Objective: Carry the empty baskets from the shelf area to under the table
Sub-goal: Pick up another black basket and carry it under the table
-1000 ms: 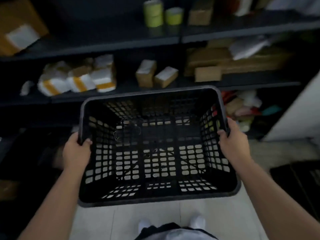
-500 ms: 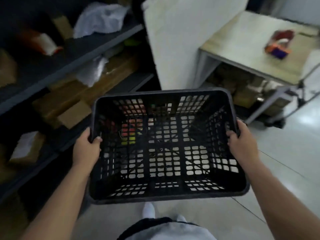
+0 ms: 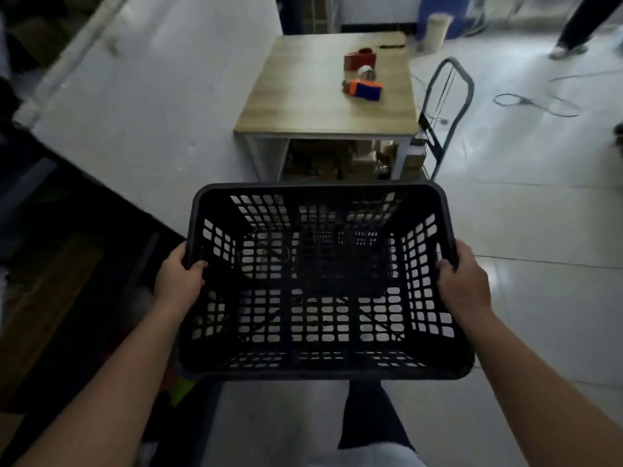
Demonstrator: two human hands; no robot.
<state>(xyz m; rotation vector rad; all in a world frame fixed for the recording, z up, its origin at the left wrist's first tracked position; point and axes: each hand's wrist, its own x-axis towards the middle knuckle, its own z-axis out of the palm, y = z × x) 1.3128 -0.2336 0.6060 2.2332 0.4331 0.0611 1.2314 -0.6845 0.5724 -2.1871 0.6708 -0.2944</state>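
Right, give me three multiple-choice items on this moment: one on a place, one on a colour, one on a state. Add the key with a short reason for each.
1. Where is the table relative to the basket?
A. ahead of it, further from the person
B. directly under it
C. behind the person

2. What colour is the basket?
A. white
B. black
C. red

3. How is the basket held?
A. by one hand only
B. resting on the floor, untouched
C. by both hands at its side rims

Key: 1 A, the table stands beyond the basket's far rim. 2 B, its lattice walls and rim are black. 3 C, the left hand and the right hand each grip a side rim, with floor showing through the mesh.
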